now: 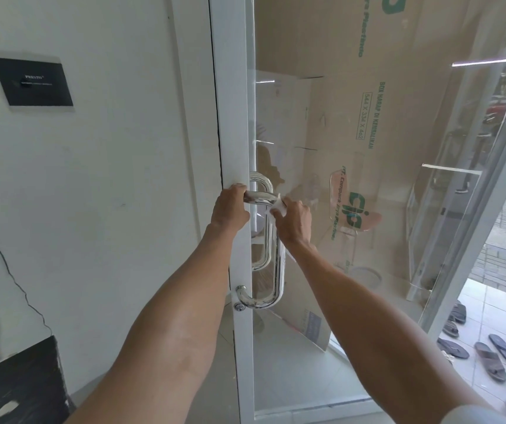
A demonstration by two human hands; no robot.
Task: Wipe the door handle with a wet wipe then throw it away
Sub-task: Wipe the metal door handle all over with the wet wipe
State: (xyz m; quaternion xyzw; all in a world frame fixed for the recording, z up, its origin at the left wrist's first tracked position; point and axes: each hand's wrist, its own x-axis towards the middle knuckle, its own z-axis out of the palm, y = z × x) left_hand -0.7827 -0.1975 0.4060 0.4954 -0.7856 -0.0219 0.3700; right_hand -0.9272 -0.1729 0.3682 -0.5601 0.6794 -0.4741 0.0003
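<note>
A chrome U-shaped door handle point(277, 270) is fixed to a white-framed glass door point(233, 123). A second chrome handle shows behind the glass. My left hand point(230, 209) grips the top bar of the handle near the door frame. My right hand point(293, 220) holds a white wet wipe point(277, 206), pressed against the upper bend of the handle. Most of the wipe is hidden inside my fingers.
A keyhole point(239, 307) sits below the handle. Cardboard sheets point(368, 117) with green print stand behind the glass. A black wall plate point(33, 81) is on the white wall at left, a black object point(16, 384) at lower left. Several sandals point(496, 353) lie on the tiled floor at right.
</note>
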